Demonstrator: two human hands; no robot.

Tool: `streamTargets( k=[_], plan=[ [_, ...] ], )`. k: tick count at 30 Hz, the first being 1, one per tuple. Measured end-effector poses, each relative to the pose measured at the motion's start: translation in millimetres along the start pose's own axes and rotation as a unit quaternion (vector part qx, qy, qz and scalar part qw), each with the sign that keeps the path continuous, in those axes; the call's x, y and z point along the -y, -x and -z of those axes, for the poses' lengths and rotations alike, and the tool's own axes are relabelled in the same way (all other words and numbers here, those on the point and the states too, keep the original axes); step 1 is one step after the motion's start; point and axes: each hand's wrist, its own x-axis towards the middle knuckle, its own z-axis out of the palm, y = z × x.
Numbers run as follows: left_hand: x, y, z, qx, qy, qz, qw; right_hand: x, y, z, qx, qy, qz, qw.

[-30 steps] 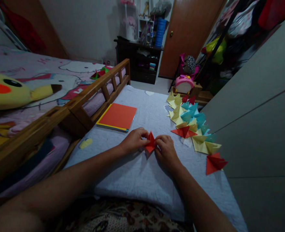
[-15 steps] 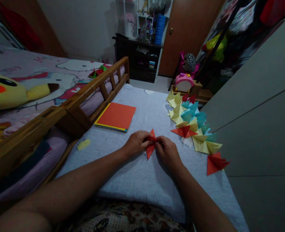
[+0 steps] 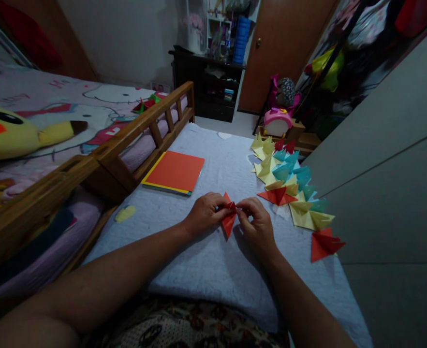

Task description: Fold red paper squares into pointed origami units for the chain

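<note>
Between my hands, above the cloth, is a red folded origami paper (image 3: 228, 226) with pointed ends. My left hand (image 3: 206, 211) is closed on its left side, thumb and fingers pinching the middle. At its right tip, the curled fingers of my right hand (image 3: 256, 223) meet the paper; the exact fingertip contact is small and hard to see. Close by on the right lie finished-looking folded paper pieces: a red one (image 3: 277, 195), pale yellow ones (image 3: 302, 212), teal ones (image 3: 285, 169) and another red one (image 3: 325, 244).
A stack of square paper (image 3: 175, 171), orange on top, lies at the left on the pale cloth-covered surface (image 3: 184, 270). A wooden bed rail (image 3: 133, 125) runs along the left, with a yellow plush toy (image 3: 13, 133) behind it. A light cabinet panel (image 3: 390, 193) stands at right.
The right hand has shifted slightly right, and its fingers have moved from the paper's middle toward its right tip. The red paper has turned a little in the left hand.
</note>
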Motion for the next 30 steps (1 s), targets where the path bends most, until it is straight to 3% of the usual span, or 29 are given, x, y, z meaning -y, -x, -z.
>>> streamTargets(
  k=[19,26,30],
  plan=[
    [0.3,0.0,0.3,-0.011,-0.011,0.034,0.999,1.5,5.4,-2.3,0.013,-0.001,0.036,0.999],
    [2.6,1.5,1.4,-0.015,-0.067,-0.040,0.997,6.5,4.5,-1.4,0.021,-0.032,-0.054,0.998],
    [3.4,2.5,3.3,-0.020,-0.110,-0.095,0.989,6.3,4.3,0.6,0.031,-0.032,-0.066,0.997]
  ],
)
